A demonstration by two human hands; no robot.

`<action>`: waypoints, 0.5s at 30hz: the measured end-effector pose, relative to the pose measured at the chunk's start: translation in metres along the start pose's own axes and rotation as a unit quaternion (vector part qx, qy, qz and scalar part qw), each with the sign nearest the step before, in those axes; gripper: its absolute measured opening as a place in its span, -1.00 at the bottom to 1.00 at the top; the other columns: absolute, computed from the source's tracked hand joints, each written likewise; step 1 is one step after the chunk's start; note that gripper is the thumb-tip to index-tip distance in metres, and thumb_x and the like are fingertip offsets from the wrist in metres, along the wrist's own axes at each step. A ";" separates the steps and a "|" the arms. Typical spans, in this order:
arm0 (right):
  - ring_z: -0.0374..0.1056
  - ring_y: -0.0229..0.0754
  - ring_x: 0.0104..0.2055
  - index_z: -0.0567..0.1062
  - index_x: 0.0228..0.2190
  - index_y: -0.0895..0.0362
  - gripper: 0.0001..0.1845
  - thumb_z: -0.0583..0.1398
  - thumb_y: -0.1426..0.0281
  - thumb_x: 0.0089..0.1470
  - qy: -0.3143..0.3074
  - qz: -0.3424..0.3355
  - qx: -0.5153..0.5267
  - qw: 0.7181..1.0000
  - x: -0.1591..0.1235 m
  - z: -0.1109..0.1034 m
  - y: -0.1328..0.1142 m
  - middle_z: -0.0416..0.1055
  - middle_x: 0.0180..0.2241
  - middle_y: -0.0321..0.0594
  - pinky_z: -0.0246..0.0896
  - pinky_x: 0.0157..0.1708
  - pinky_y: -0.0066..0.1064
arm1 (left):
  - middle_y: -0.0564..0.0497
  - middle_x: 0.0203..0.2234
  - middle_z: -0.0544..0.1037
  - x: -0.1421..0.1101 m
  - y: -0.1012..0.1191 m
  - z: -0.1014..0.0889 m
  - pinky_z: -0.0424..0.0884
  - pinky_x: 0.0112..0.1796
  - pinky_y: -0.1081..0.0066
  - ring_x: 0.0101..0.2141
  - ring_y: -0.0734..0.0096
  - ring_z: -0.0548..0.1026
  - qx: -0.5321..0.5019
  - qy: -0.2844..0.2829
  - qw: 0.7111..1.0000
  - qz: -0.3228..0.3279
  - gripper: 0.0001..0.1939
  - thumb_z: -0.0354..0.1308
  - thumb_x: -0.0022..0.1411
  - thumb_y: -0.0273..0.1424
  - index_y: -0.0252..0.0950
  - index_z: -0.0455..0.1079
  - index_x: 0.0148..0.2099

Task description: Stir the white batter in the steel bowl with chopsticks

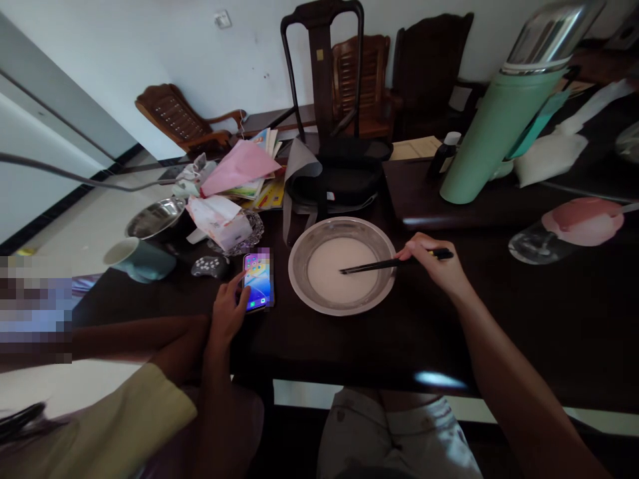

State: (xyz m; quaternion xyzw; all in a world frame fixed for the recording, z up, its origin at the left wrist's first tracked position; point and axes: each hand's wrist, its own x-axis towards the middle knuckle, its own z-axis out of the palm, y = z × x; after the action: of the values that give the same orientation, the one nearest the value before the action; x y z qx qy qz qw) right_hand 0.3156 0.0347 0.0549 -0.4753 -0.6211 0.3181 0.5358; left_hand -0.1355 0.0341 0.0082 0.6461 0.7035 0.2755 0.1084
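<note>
My right hand (433, 265) is closed on a pair of dark chopsticks (384, 265). Their tips reach into the white liquid in a round metal bowl (299, 279) on the dark table, straight ahead of me. My left hand (227, 311) rests at the left edge of a lit phone (258, 279) lying flat beside the bowl. Its fingers curl at the phone's side and the thumb is on the screen.
Another person's forearm (134, 336) and yellow sleeve (124, 419) lie at lower left. Behind the phone sit a grey cup (140, 259), steel bowl (154, 218), tissue pack (219, 223) and pink papers (239, 166). A green thermos (494, 133), black bag (344, 174) and wooden chairs (324, 66) stand farther back.
</note>
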 end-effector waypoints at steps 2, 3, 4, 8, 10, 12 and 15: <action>0.48 -0.11 -0.38 0.60 -0.58 0.04 -0.55 0.23 0.03 0.16 0.009 0.015 0.018 1.000 0.000 -0.001 0.000 0.55 -0.50 -0.21 0.31 -0.24 -0.20 | -0.07 -0.31 0.38 -0.001 0.006 0.001 0.36 -0.01 0.12 -0.24 0.16 0.42 0.019 0.006 1.000 0.007 -0.41 -0.04 0.26 -0.08 -0.28 0.45 0.17; 0.48 -0.11 -0.38 0.60 -0.58 0.04 -0.55 0.23 0.03 0.16 0.000 0.015 0.022 1.000 0.000 -0.001 0.000 0.55 -0.50 -0.21 0.31 -0.24 -0.21 | -0.08 -0.30 0.38 -0.002 0.007 0.002 0.36 0.00 0.12 -0.22 0.14 0.43 0.024 0.007 1.000 0.006 -0.42 -0.06 0.27 -0.08 -0.30 0.47 0.15; 0.48 -0.11 -0.37 0.61 -0.58 0.04 -0.56 0.23 0.04 0.17 -0.014 0.009 0.021 1.000 0.000 -0.001 0.000 0.56 -0.49 -0.21 0.31 -0.24 -0.22 | -0.09 -0.30 0.37 -0.002 0.008 0.002 0.36 0.00 0.12 -0.21 0.13 0.44 0.027 0.008 1.000 0.005 -0.42 -0.07 0.27 -0.08 -0.31 0.48 0.13; 0.46 -0.11 -0.34 0.63 -0.53 0.03 -0.62 0.24 0.08 0.18 -0.043 -0.022 -0.011 0.999 0.000 -0.001 0.000 0.59 -0.45 -0.20 0.29 -0.25 -0.23 | -0.10 -0.29 0.38 -0.004 0.007 0.004 0.36 0.02 0.11 -0.19 0.12 0.45 0.019 0.018 1.000 0.000 -0.42 -0.09 0.28 -0.08 -0.31 0.48 0.12; 0.46 -0.10 -0.35 0.62 -0.55 0.03 -0.60 0.24 0.07 0.17 -0.012 -0.010 -0.011 1.000 0.001 -0.003 -0.001 0.57 -0.46 -0.19 0.29 -0.26 -0.23 | -0.11 -0.28 0.41 -0.006 0.005 0.004 0.36 0.02 0.10 -0.19 0.12 0.45 0.002 0.029 1.000 0.001 -0.39 -0.09 0.28 -0.08 -0.35 0.42 0.18; 0.46 -0.11 -0.37 0.61 -0.58 0.04 -0.56 0.23 0.05 0.17 0.007 0.008 0.008 1.000 0.001 -0.004 -0.001 0.55 -0.50 -0.20 0.30 -0.25 -0.22 | -0.12 -0.26 0.43 -0.010 0.003 0.004 0.37 0.01 0.09 -0.18 0.12 0.45 -0.017 0.044 0.999 0.000 -0.37 -0.08 0.27 -0.09 -0.38 0.37 0.22; 0.47 -0.11 -0.37 0.60 -0.58 0.04 -0.56 0.22 0.05 0.17 -0.030 0.005 0.019 0.999 0.001 -0.003 -0.001 0.55 -0.50 -0.21 0.32 -0.26 -0.23 | -0.10 -0.25 0.44 -0.016 0.000 0.006 0.38 -0.01 0.11 -0.20 0.15 0.44 -0.033 0.062 0.998 0.004 -0.42 -0.05 0.27 -0.11 -0.33 0.36 0.20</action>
State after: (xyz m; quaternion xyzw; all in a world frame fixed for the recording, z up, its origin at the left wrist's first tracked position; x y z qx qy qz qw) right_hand 0.3180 0.0349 0.0565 -0.4585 -0.6280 0.3471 0.5243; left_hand -0.1301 0.0198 0.0000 0.6268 0.6964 0.3388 0.0850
